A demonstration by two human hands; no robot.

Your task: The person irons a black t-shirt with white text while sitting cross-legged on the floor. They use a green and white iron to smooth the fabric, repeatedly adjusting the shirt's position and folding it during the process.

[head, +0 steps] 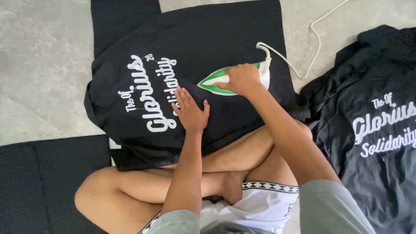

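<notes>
Your right hand (242, 79) wraps closed around the handle of the green-and-white iron (229, 80), its tip pointing toward 9 o'clock on the black T-shirt (216, 39). Your left hand (190, 110) lies open, palm flat, fingers toward 11 o'clock, holding nothing.

Right hand (242, 79) gripping green-and-white iron (225, 81) at frame centre; left hand (190, 110) flat on black shirt (208, 39) with white lettering, spread on floor (39, 65).
</notes>
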